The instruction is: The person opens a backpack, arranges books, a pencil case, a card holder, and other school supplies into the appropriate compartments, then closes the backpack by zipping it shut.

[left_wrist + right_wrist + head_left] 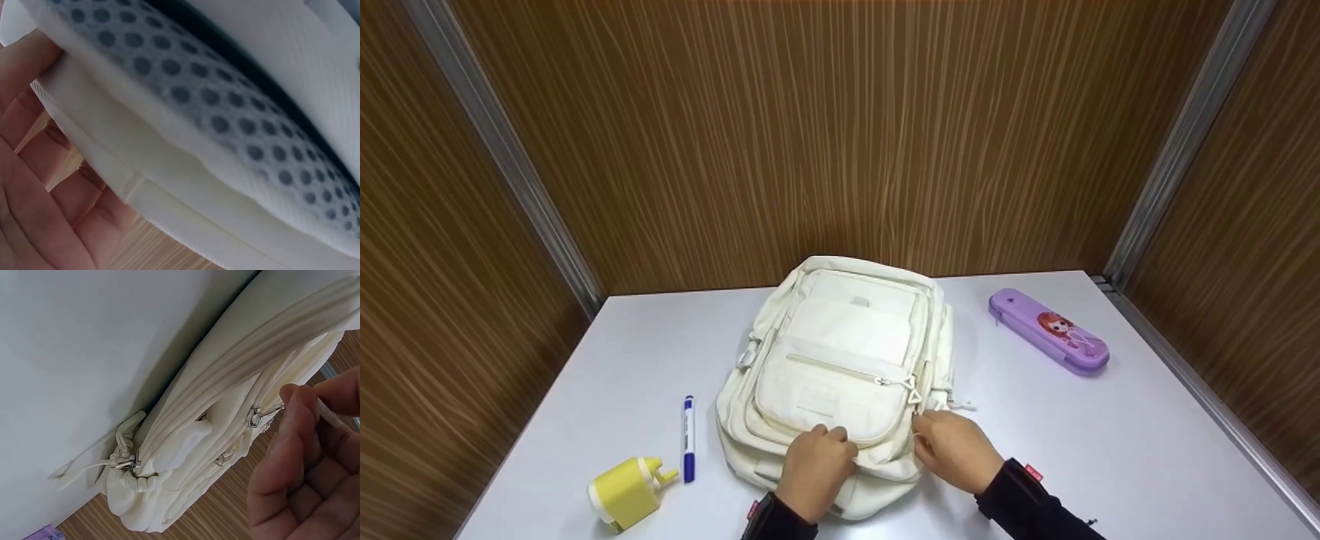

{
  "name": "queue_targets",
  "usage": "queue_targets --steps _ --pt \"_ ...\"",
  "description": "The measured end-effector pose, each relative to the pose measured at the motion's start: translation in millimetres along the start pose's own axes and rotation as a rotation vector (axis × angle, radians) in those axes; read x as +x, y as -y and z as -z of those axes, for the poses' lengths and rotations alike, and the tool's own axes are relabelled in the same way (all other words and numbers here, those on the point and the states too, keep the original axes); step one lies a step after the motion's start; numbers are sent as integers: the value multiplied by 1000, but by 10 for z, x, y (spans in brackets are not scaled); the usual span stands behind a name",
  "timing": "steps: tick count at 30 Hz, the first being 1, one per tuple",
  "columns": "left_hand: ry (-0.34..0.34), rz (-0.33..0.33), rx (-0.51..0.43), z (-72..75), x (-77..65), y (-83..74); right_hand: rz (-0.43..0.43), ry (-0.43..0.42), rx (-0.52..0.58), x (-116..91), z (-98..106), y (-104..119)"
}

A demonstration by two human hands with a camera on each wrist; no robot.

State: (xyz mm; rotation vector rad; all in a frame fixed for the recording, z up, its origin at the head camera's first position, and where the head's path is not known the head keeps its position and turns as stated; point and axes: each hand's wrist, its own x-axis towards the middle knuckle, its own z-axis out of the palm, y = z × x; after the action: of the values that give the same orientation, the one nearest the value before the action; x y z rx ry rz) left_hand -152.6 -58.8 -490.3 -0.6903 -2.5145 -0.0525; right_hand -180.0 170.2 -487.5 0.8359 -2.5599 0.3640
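Backpack (840,360) lies flat in the middle of the white table (1110,450), its back end near the far edge and its front end close to the near edge. It is made of soft cream cloth with puffy, rounded sides, ribbed seams and long zip lines. The left wrist view shows a spongy mesh pad with dark round holes on it. The left hand (816,466) rests on the near end of the bag and its fingers (34,169) curl round the thick cloth edge, holding it. The right hand (956,448) is just beside it, at the bag's near right corner. Its thumb and finger pinch a thin white pull tab (326,412) that hangs from a small shiny metal zipper slider (256,417), so the zip sits right at the fingertips. A blue and white marker pen (688,438) lies straight on the table to the left of the bag. A chunky yellow plastic thing (626,491) sits near the pen at the near left corner. A long purple pencil case (1048,331) with rounded ends and a cartoon girl on its lid lies near the far right corner, well apart from the bag.
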Motion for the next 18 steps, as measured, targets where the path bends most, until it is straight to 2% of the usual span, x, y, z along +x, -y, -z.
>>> queue_targets --steps 5,12,18 --pt "-7 4 33 1 89 -138 -17 6 4 -64 25 25" --pt "1 4 86 -19 196 -362 5 -76 -91 -135 75 51" --pt "-17 12 123 -42 254 -523 7 -36 -94 -178 173 64"
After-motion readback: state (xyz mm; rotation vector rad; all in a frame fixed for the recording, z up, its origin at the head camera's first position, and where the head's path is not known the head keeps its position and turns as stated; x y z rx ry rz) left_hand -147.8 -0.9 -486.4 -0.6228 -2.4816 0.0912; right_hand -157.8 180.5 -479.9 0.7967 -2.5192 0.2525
